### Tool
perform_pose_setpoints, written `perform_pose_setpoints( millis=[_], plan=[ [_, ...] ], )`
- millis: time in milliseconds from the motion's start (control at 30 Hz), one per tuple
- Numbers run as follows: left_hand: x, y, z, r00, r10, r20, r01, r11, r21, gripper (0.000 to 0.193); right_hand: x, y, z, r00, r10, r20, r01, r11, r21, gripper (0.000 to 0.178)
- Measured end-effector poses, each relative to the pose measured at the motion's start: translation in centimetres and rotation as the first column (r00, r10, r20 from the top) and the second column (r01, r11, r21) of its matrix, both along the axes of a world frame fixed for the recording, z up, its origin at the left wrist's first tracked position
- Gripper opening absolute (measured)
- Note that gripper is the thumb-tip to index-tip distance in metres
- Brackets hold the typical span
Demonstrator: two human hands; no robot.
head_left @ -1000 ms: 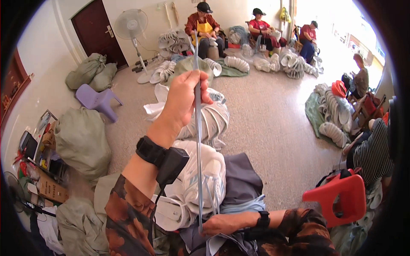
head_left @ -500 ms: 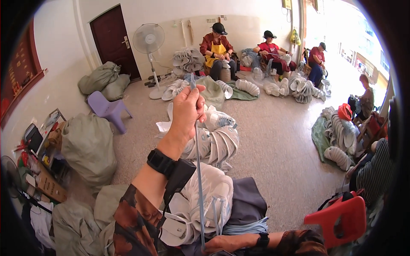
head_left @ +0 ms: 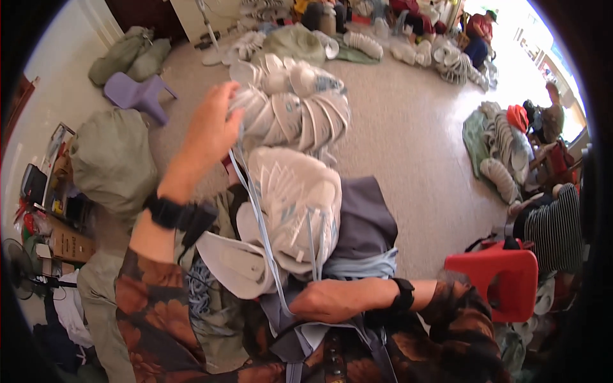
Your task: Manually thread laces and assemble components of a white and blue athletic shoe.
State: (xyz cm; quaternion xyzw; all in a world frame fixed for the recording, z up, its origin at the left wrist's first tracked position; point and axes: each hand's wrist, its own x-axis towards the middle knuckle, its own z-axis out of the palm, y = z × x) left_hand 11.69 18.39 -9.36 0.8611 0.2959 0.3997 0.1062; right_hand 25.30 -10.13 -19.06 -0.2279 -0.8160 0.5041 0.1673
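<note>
My left hand (head_left: 207, 131) is raised at the left of the shoe pile, slightly blurred, its thumb and index finger bent. A light blue-grey shoelace (head_left: 258, 220) hangs from that hand and slants down to my lap. My right hand (head_left: 329, 300) is closed at the lace's lower end, over a grey fabric piece in my lap; its fingertips are mostly hidden. In front of it lies a stack of white shoe uppers (head_left: 294, 198), with laces hanging off its near side. A pale open shoe piece (head_left: 236, 265) lies left of the lace.
More nested white uppers (head_left: 290, 121) lie beyond. Dark grey cloth (head_left: 367, 217) and a bundle of blue laces (head_left: 364, 265) sit on the right. Around stand a red chair (head_left: 460, 262), a purple chair (head_left: 131, 96) and a large sack (head_left: 112, 159). Other people sit at the back and right.
My view has tilted downward, bringing my lap into sight. My left hand has come down and left from its high fist, and its fingers have loosened. The lace now shows two strands.
</note>
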Motion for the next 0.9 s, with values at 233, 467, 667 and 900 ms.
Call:
perform_pose_setpoints(
  millis=[233,467,667,900],
  plan=[
    [-0.9,-16.0,-8.8,0.808,-0.492,-0.324,0.15,0.704,-0.694,0.017,-3.6,1.1,2.2,0.966,-0.086,-0.243,0.133,0.974,0.183,0.013],
    [-0.6,-17.0,-13.2,0.902,-0.43,-0.029,0.216,0.509,-0.833,0.02,-2.6,0.3,1.9,0.928,-0.173,-0.329,0.212,0.973,0.088,0.01],
    [-2.1,-17.5,-12.3,0.917,-0.312,0.249,0.316,0.186,-0.93,0.029,4.0,-0.5,-2.7,0.503,-0.858,-0.108,0.651,0.458,-0.605,0.021],
    [-1.5,-20.0,-10.2,0.796,-0.569,-0.208,0.439,0.778,-0.45,0.017,2.9,2.4,-4.2,0.339,-0.941,-0.025,0.219,0.105,-0.97,0.028]
  ],
)
